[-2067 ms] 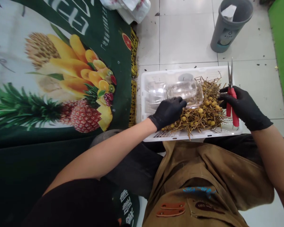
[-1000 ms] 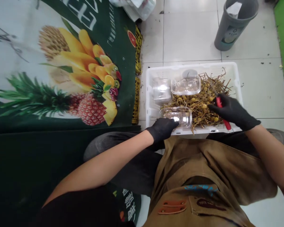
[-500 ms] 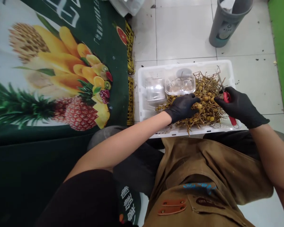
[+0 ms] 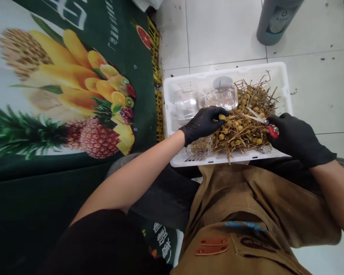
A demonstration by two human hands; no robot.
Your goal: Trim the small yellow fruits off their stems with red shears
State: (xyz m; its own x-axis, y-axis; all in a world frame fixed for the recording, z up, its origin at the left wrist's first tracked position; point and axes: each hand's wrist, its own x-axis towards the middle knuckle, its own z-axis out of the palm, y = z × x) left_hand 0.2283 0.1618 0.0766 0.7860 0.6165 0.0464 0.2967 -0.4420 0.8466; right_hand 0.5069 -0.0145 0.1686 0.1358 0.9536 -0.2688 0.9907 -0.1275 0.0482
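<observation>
My left hand (image 4: 205,123), in a black glove, has its thumb and fingers closed on a round yellow-brown longan (image 4: 222,117). Beneath and beside it spreads a pile of longans on twigs (image 4: 240,128), filling the right part of a white plastic crate (image 4: 166,114). Red-handled scissors (image 4: 272,131) are gripped in my gloved right hand (image 4: 295,137). Their blades point left over the twigs; my fingers hide most of the handles.
Clear plastic boxes (image 4: 186,105) stand stacked at the crate's left, with another clear box (image 4: 222,97) beside them. A grey bin (image 4: 278,23) stands on the tiled floor beyond. Left are yellow crates (image 4: 159,118) and a fruit-printed green cover (image 4: 140,76).
My left hand has drawn back left from the pile and now holds a longan. My right hand has turned the scissors from pointing away to pointing left.
</observation>
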